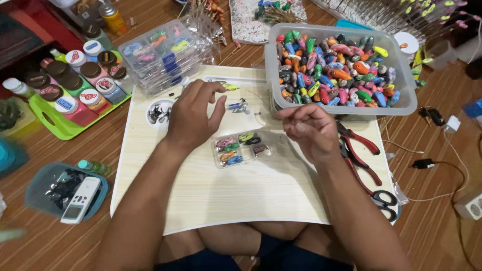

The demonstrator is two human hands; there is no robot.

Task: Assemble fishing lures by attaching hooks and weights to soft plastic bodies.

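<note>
On the pale wooden tabletop [241, 195], the left hand [193, 118] hovers with fingers loosely spread over a small yellow-green painted lure [230, 87], near but seemingly not touching it. The lure looks light, hard and slick, best pinched by its sides. The right hand [311, 130] is curled, fingertips pressed together; whether it pinches anything cannot be told.
</note>
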